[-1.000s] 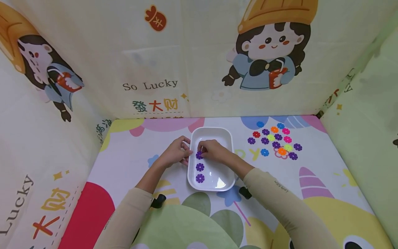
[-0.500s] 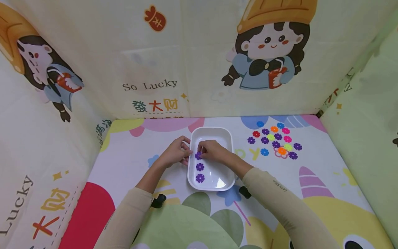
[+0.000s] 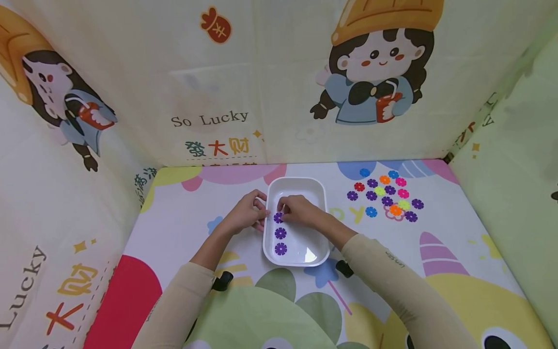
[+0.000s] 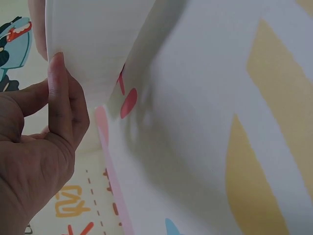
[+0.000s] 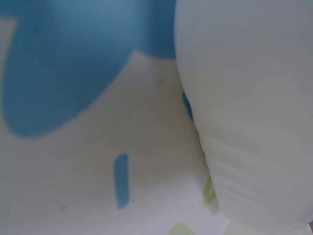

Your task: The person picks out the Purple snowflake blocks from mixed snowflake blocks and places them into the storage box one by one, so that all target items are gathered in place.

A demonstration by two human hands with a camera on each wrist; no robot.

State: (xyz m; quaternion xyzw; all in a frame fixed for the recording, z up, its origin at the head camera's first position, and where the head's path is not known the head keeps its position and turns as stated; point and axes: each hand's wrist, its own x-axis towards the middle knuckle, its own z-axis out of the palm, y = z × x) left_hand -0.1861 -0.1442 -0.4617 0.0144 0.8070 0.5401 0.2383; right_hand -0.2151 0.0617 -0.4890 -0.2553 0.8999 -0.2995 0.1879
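Note:
A white tray (image 3: 305, 249) lies in the middle of the table in the head view. Inside it, along the left side, purple flower-shaped pieces form a column, with a lower piece (image 3: 281, 248) and a middle piece (image 3: 281, 233) lying flat. My right hand (image 3: 301, 211) reaches over the tray and pinches the top purple flower-shaped piece (image 3: 278, 218), partly covering it. My left hand (image 3: 246, 213) holds the tray's left rim. Its fingers (image 4: 58, 105) press against the tray wall (image 4: 95, 44) in the left wrist view. Only the tray's outer side (image 5: 249, 117) shows in the right wrist view, no hand.
Right of the tray lie scattered flower-shaped pieces, including a red one (image 3: 359, 187), a blue one (image 3: 371, 212), an orange one (image 3: 395, 210) and several purple ones (image 3: 411, 216). A printed cloth (image 3: 183, 232) covers the table. Cloth walls (image 3: 287, 140) enclose the back and sides.
The top purple piece has shifted very slightly left under my right fingers. Both hands otherwise stay in place, and the tray and loose pieces have not moved.

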